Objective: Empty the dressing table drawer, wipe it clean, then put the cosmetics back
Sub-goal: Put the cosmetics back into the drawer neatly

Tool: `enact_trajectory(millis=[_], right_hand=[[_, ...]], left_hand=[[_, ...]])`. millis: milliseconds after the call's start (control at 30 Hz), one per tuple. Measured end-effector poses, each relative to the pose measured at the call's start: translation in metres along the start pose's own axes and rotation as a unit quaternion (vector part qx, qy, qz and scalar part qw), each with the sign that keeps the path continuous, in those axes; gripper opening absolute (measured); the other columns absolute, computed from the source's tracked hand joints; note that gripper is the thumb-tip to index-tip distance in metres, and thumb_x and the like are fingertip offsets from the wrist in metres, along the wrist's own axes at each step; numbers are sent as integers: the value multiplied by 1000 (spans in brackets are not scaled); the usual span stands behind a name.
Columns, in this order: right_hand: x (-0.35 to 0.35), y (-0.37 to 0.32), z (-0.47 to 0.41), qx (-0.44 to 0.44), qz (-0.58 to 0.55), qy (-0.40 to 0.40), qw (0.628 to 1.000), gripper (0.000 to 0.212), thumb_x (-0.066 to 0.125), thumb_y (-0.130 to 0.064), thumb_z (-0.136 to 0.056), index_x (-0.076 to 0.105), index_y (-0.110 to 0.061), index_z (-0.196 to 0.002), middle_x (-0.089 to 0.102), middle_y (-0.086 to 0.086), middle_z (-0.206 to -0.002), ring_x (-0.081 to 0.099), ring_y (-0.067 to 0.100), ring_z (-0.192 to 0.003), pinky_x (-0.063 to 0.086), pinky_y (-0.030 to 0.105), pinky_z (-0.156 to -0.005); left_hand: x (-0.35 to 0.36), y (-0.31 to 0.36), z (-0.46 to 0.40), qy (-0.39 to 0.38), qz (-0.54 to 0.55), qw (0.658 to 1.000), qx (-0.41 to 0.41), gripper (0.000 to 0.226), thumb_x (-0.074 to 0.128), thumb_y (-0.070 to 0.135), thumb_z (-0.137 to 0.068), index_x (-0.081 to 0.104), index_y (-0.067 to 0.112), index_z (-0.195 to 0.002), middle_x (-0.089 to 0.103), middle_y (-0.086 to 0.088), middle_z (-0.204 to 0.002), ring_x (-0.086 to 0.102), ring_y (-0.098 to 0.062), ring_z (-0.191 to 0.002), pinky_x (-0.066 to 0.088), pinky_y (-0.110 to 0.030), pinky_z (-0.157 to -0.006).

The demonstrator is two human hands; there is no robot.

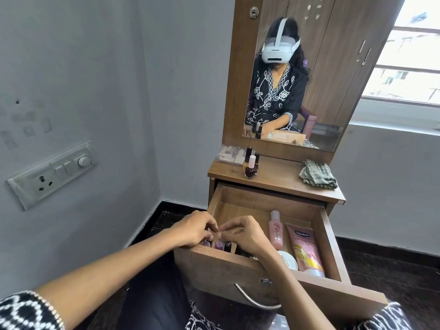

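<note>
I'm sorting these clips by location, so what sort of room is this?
Most likely a bedroom or dressing corner at home. A wooden dressing table with a mirror holds nail polish bottles, its open drawer holds cosmetics, and the mirror reflects a wardrobe.

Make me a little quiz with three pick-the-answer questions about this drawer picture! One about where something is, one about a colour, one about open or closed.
1. Where is the folded green checked cloth?
A in the drawer
B on the tabletop
C on the floor

2. What colour is the small lying bottle in the drawer?
A pink
B blue
C black

3. The wooden drawer is:
A shut
B removed
C pulled open

Answers: B, it lies on the wooden tabletop, right side; A, its body is pink; C, its inside and contents show.
</note>
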State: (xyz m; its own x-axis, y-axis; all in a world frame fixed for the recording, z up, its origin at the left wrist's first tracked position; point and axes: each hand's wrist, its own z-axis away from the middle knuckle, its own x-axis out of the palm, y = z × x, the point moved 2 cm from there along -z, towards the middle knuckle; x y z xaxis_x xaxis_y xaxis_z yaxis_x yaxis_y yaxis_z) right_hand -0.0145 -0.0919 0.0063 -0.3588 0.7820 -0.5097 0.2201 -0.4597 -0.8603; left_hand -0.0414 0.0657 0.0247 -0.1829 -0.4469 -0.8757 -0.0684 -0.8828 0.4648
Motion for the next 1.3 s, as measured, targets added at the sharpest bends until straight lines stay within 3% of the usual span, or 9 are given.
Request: enact_trajectory(millis=[133, 333, 533, 867, 1100, 1300], right_hand=[[1, 0, 0, -8, 6, 14, 1000, 4, 74, -25, -79, 77, -23, -80, 68, -17, -67, 61, -9, -63, 43, 5, -55], [1, -1, 0, -24, 19, 23, 999, 5, 73, -23, -81, 77, -21, -82, 69, -11, -75, 61, -2, -65, 47, 10, -61], [1, -2, 1, -24, 13, 26, 999, 5, 73, -24, -80, 77, -21, -80, 64, -19, -68, 59, -5, -63, 44, 5, -58], [0, -2, 2, -26, 10, 30, 999, 6, 73, -25, -80, 76, -21, -82, 65, -16, -71, 58, -3, -64, 44, 7, -60], [0, -2, 3, -27, -3, 34, 999, 6, 73, -25, -79, 77, -21, -80, 65, -17, -66, 57, -7, -60, 42, 7, -59], [-3, -2, 3, -36, -33, 54, 997, 4, 72, -22, -80, 76, -20, -81, 69, -12, -74, 61, -3, -66, 48, 11, -64]], left_hand=[[0, 3, 0, 4, -19, 1000, 6, 25, 64, 18, -85, 66, 25, -109, 65, 4, -110, 58, -7, -91, 40, -20, -73], [0, 6, -1, 25, -38, 999, 16, 22, 64, 20, -86, 67, 25, -107, 66, 4, -109, 61, -11, -97, 42, -20, -73], [-1, 10, -4, 52, -56, 997, 27, 15, 63, 22, -86, 68, 23, -101, 67, 2, -106, 62, -13, -94, 45, -23, -73], [-1, 10, -8, 74, -89, 993, 36, 17, 58, 25, -89, 67, 27, -104, 67, 5, -109, 62, -14, -98, 48, -28, -75], [-1, 10, -9, 85, -81, 992, 39, 16, 59, 25, -89, 67, 27, -103, 67, 5, -107, 62, -13, -98, 47, -24, -73], [-3, 12, -10, 111, -72, 990, 41, 13, 59, 26, -89, 68, 28, -98, 67, 7, -104, 62, -11, -95, 42, -20, -69]])
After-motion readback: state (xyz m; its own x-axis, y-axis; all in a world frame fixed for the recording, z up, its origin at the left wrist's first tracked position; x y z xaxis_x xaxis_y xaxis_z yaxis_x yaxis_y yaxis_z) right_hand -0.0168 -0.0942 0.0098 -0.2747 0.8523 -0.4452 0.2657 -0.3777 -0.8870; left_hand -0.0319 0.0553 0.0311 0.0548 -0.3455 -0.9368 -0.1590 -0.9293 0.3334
